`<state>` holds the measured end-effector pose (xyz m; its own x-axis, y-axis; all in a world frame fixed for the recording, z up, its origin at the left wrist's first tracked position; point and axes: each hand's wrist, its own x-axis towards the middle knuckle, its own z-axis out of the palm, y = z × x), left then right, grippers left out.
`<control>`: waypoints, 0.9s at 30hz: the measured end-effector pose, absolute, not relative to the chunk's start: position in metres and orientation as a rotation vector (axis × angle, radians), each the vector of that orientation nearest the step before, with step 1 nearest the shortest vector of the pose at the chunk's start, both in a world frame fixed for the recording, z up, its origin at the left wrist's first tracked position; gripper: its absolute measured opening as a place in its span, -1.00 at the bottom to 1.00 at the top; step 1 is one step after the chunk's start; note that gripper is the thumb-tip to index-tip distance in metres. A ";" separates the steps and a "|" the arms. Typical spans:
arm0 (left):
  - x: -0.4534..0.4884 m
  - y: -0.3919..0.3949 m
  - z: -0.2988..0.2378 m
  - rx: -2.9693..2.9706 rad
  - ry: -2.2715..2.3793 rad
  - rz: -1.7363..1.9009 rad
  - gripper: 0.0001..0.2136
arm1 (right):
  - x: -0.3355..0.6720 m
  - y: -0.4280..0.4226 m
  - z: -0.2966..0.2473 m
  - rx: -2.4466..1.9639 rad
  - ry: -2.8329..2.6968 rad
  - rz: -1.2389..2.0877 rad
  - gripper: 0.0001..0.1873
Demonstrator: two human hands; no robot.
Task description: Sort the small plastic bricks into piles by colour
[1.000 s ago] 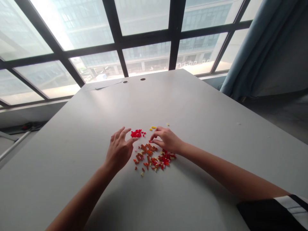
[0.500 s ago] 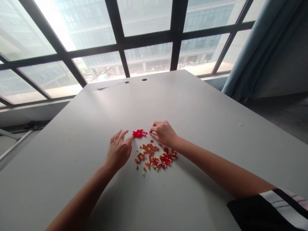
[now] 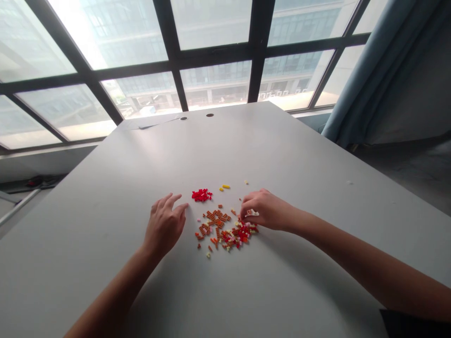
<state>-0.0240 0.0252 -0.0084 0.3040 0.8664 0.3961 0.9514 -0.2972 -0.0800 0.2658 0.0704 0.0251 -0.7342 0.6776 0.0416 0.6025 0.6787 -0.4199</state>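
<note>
In the head view, the mixed pile (image 3: 243,234) of red, pink, cream and brown bricks lies on the bench (image 3: 299,159). The right hand (image 3: 266,210) reaches in from the right, over the pile's far right edge, palm down. Its grip is drawn nearly together, thumb and fingertips just over the red and cream bricks there; whether a brick is clamped between them I cannot tell, as the fingers hide the spot.

The left hand (image 3: 165,224) is well to the left of the mixed pile, its grip apart, thumb and fingers spread and pointing away from the person. The red pile (image 3: 201,195), near that thumb, lies beyond the mixed pile and to its left. The brown bricks (image 3: 216,218) spread along the mixed pile's far left side, between it and the red pile.

Straight beyond the mixed pile, farther than the brown bricks, are the yellow bricks (image 3: 226,187); a pale brick (image 3: 246,182) lies to their right. Cream bricks (image 3: 208,256) sit apart at the mixed pile's near left. Well beyond the pile stands the window (image 3: 214,26), with the curtain (image 3: 373,70) far off to the right.
</note>
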 end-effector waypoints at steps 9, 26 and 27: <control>-0.019 0.021 -0.017 -2.358 -1.586 -0.349 -0.67 | 0.269 0.060 0.014 -1.067 -2.690 0.499 -0.92; -0.021 0.020 -0.020 -2.358 -1.560 -0.374 -0.66 | 0.271 0.048 0.009 -1.000 -2.712 0.507 -0.86; -0.021 0.020 -0.020 -2.360 -1.565 -0.384 -0.66 | 0.271 0.050 0.009 -0.999 -2.680 0.524 -0.86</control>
<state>-0.0205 0.0201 -0.0195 0.3765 0.8489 0.3710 0.9242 -0.3719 -0.0869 0.2713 0.0498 0.0086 -0.7400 0.6664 0.0910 0.5830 0.7030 -0.4072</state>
